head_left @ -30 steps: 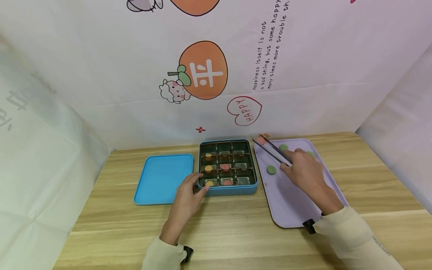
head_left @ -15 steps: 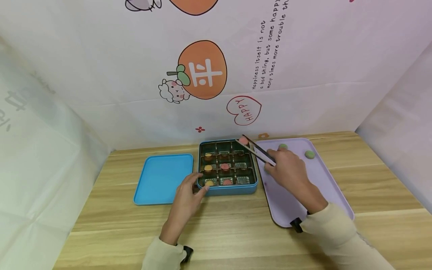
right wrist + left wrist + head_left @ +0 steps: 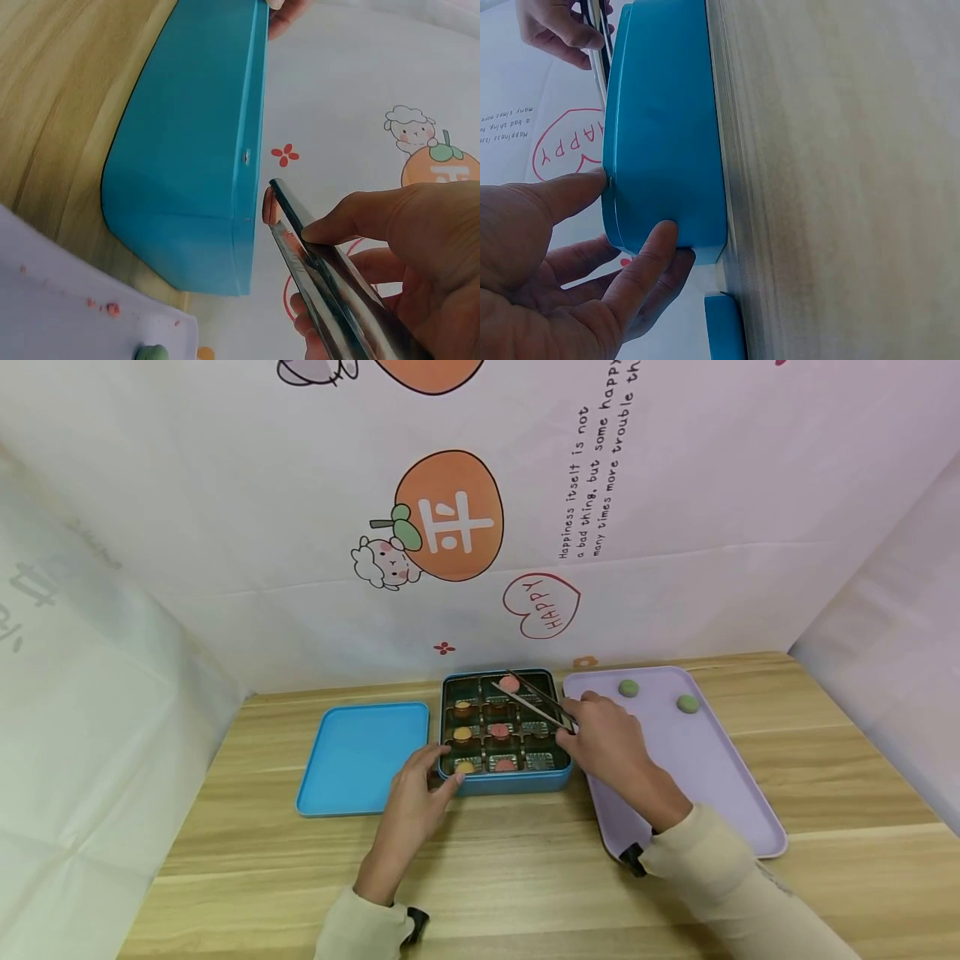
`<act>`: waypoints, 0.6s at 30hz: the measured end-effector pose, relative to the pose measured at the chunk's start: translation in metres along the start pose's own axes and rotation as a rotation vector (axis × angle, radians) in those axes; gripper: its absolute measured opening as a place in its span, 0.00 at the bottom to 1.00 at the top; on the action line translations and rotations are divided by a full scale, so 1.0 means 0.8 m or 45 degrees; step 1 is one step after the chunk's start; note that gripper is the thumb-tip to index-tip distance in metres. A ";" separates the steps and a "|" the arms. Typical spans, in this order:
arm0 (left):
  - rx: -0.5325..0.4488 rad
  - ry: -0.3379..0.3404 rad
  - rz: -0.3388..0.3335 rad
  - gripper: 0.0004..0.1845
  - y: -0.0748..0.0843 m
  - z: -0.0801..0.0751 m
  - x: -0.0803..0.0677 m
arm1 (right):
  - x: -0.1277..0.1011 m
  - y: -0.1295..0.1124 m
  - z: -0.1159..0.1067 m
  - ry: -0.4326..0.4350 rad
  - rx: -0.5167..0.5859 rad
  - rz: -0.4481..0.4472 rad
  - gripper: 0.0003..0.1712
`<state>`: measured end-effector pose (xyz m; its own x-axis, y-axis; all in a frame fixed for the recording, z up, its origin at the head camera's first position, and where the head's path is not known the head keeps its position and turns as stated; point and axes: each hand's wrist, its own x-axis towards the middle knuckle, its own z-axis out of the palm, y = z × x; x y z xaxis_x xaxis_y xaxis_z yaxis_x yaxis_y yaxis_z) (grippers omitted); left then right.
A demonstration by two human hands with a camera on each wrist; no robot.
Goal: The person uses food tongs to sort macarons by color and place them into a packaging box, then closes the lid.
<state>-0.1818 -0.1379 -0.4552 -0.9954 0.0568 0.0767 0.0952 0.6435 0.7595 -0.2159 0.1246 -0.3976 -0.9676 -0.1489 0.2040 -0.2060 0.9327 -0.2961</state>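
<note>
A blue tin box [image 3: 504,782] with nine dark compartments stands mid-table. Orange and yellow rounds fill its left column, and pink rounds [image 3: 500,730] lie in the middle column. My right hand [image 3: 573,722] grips metal tongs [image 3: 538,699] that pinch a pink round [image 3: 509,683] over the box's back middle compartment. The right wrist view shows the tongs [image 3: 315,277] and pink round [image 3: 268,206] just above the box's [image 3: 195,172] rim. My left hand [image 3: 438,775] rests straight fingers against the front left corner, thumb [image 3: 562,195] on the rim of the box [image 3: 664,142].
The box's blue lid [image 3: 363,758] lies flat to the left. A lilac tray [image 3: 675,785] lies to the right with two green rounds [image 3: 628,688] [image 3: 687,703] at its far end. A printed white backdrop closes off the back and sides.
My right hand carried the tongs and the pink round leftward from the tray's far corner to above the box's back row. The left hand stayed at the corner.
</note>
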 end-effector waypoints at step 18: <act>0.018 -0.001 0.003 0.25 -0.001 0.000 0.001 | 0.009 -0.009 0.016 -0.012 -0.002 -0.020 0.24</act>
<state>-0.1828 -0.1387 -0.4557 -0.9952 0.0593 0.0778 0.0976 0.6540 0.7502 -0.2234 0.1124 -0.4061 -0.9656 -0.1666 0.1997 -0.2209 0.9306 -0.2917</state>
